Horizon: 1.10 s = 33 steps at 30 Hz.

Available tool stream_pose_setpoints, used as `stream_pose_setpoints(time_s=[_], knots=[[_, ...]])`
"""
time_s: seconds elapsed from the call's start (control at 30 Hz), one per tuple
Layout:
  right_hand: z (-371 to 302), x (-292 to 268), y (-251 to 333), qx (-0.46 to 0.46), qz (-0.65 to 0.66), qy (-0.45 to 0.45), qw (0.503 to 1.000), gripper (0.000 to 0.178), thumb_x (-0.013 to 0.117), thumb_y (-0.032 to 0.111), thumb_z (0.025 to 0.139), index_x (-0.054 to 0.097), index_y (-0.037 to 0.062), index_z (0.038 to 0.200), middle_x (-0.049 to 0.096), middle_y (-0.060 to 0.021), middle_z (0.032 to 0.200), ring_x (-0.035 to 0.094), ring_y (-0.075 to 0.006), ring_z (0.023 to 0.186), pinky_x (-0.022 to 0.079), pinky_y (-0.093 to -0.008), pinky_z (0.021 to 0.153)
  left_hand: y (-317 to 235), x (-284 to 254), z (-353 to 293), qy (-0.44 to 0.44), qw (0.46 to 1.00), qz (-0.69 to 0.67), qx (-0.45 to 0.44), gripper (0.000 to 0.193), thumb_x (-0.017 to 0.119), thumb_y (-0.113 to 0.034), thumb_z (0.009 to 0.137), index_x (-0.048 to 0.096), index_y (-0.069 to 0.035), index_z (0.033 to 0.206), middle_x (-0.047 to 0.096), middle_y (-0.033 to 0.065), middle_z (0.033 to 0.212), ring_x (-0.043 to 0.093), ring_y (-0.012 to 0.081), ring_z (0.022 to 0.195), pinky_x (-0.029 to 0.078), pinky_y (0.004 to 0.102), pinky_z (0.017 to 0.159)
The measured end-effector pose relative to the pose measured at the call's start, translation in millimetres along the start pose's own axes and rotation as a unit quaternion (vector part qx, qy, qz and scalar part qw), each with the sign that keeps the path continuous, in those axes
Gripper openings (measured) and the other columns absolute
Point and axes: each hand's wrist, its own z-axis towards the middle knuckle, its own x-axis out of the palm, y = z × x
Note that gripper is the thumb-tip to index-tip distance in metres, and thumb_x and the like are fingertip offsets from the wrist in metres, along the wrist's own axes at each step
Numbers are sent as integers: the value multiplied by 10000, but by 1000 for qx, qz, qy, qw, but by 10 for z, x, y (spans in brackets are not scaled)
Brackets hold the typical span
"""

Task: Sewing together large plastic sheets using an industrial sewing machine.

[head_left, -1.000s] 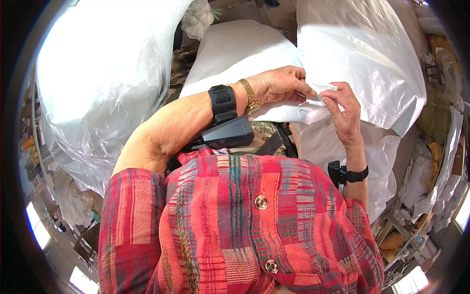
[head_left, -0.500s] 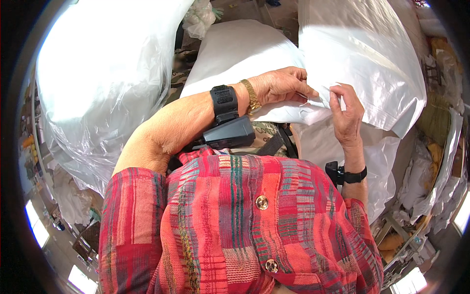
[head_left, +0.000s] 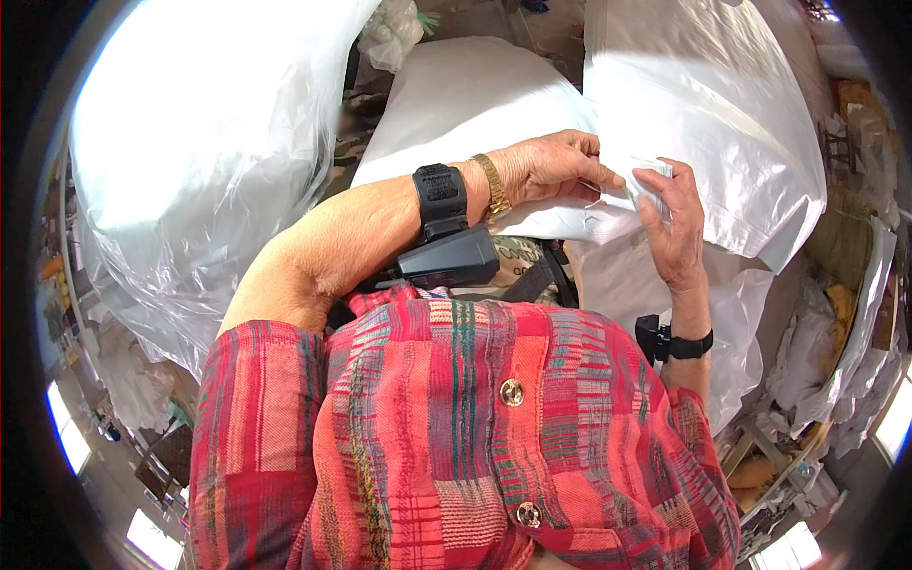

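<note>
A white plastic sheet or bag (head_left: 465, 100) lies across my lap and runs up away from me. My left hand (head_left: 551, 171) reaches across from the left and is closed on its right edge, thumb and forefinger pinching the plastic. Just to the right, my right hand (head_left: 676, 228) has thumb and fingers bent around a crumpled bit of the same white plastic. The two hands are a short gap apart, with plastic between them. Behind my right hand stretches another wide, shiny white plastic sheet (head_left: 703, 104); I cannot tell whether the two pieces are joined.
At the left bulges a big, translucent plastic bag (head_left: 209, 190), brightly lit. A small knotted clear bag (head_left: 390, 36) sits at the far side. Camouflage cloth (head_left: 518, 261) shows at my lap. Heaped sheets and yellow items (head_left: 841, 313) crowd the right edge.
My right hand's fingers have curled in over the plastic, bunching more of it between thumb and fingers. My left hand keeps its pinch, almost in the same place.
</note>
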Motion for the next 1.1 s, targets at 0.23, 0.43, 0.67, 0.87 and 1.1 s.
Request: stream_pose_setpoints(time_s=[0.23, 0.43, 0.67, 0.87, 1.1], knots=[[15, 80, 16, 33, 20, 3, 999, 204, 699, 73, 867, 649, 25, 1059, 585, -155, 1127, 637, -286, 933, 520, -360, 793, 12, -19, 14, -15, 999, 28, -1, 230, 768, -75, 859, 568, -23, 960, 668, 89, 932, 653, 141, 785, 577, 272, 750], [32, 79, -62, 3, 27, -30, 999, 174, 618, -54, 881, 653, 22, 1034, 607, -141, 1072, 635, -259, 910, 512, -324, 776, -26, 15, -34, -15, 1000, 19, 1, 221, 751, -84, 869, 546, -17, 918, 678, 126, 926, 660, 165, 749, 585, 283, 727], [9, 52, -118, -14, 20, -8, 1000, 293, 636, -35, 875, 669, 56, 1151, 585, -142, 1124, 630, -249, 932, 506, -311, 787, -63, 30, -68, -3, 1000, -8, 6, 151, 699, -110, 904, 589, -8, 926, 657, 87, 868, 657, 157, 761, 584, 284, 750], [-16, 2, -71, 1, 0, 31, 1000, 436, 787, 176, 800, 659, 79, 1204, 537, -166, 1234, 591, -294, 1069, 499, -374, 873, -69, 14, -56, -19, 1000, -6, -9, 178, 705, -143, 913, 587, -10, 932, 631, 60, 839, 648, 141, 749, 591, 282, 737], [-24, 16, -59, 18, -15, 51, 998, 515, 824, 218, 763, 655, 84, 1231, 521, -173, 1261, 554, -316, 1142, 480, -386, 941, -63, 19, -53, -28, 1000, -2, -2, 189, 708, -150, 914, 585, -11, 944, 631, 57, 843, 646, 140, 749, 594, 285, 731]])
